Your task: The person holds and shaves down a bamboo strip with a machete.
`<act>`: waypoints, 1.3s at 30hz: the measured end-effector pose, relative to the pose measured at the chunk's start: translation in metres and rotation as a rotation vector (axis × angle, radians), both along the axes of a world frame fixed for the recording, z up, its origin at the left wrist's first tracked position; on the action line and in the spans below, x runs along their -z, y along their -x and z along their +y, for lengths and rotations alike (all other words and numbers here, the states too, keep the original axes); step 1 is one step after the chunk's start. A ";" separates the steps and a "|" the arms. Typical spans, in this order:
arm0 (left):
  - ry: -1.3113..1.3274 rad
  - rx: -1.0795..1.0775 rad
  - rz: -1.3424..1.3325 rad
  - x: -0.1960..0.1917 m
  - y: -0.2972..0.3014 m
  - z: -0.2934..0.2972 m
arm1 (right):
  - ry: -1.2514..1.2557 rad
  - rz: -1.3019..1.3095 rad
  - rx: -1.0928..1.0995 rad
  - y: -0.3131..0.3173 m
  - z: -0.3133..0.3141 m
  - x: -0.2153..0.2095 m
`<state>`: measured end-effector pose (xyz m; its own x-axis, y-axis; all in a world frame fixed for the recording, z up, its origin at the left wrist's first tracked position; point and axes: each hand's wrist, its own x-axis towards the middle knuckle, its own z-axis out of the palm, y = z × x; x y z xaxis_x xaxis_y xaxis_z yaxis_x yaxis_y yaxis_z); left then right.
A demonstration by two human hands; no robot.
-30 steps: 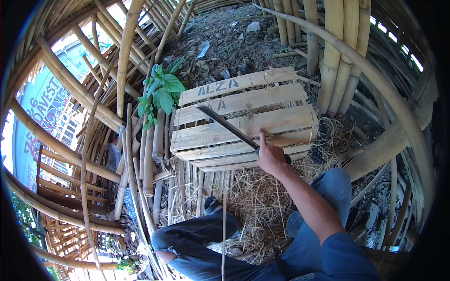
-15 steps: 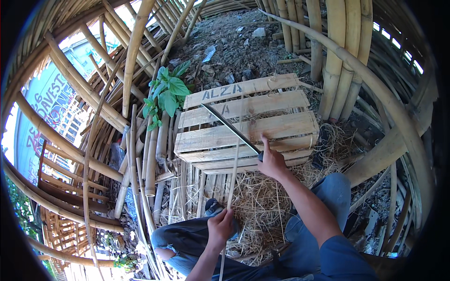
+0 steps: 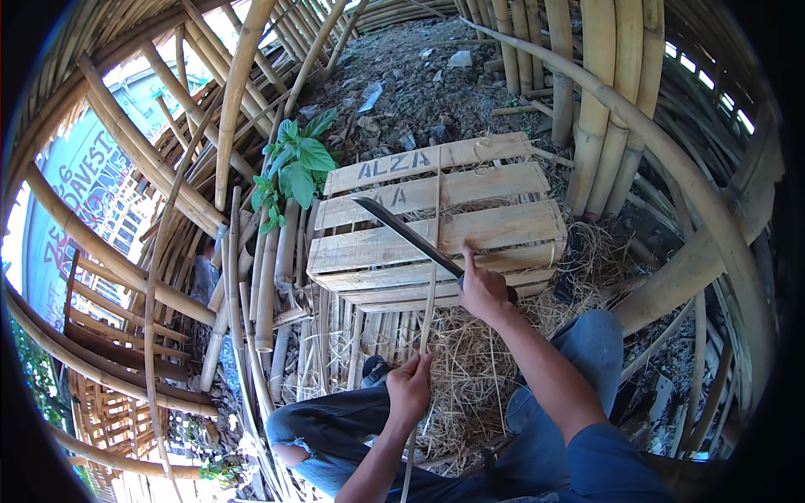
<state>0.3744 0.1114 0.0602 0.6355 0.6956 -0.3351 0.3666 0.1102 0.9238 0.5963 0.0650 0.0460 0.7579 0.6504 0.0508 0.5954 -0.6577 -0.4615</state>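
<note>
Wooden crate (image 3: 436, 222) blocks 12 o'clock, long blade (image 3: 407, 235) lying across it. Bamboo poles (image 3: 260, 277) crowd 9 o'clock, thick culms (image 3: 604, 126) at 2. Straw patch (image 3: 470, 377) between the knees stays passable.

pale wooden crate (image 3: 436, 226), dark blade (image 3: 407, 233), green leaves (image 3: 298, 163), blue jeans (image 3: 537, 436)

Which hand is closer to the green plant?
Left. The left hand grips a bamboo strip below the plant; the right hand, holding the knife, sits farther right.
</note>
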 end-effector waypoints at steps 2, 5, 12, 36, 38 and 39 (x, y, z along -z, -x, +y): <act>0.028 -0.037 0.025 -0.007 0.009 -0.008 | 0.018 0.005 0.002 0.000 0.000 -0.001; 0.087 -0.080 0.011 -0.013 0.024 -0.018 | 0.022 0.007 0.007 0.002 0.001 -0.003; 0.044 -0.057 0.091 -0.024 0.088 -0.054 | 0.008 0.008 0.030 0.000 0.001 0.000; 0.010 -0.055 0.547 -0.021 0.232 -0.112 | 0.020 0.016 -0.017 0.002 -0.002 0.001; 0.048 -0.091 0.566 -0.014 0.238 -0.114 | 0.009 0.001 -0.020 0.003 -0.001 0.002; 0.093 -0.133 0.546 -0.013 0.239 -0.114 | 0.023 0.004 -0.021 0.004 -0.001 0.000</act>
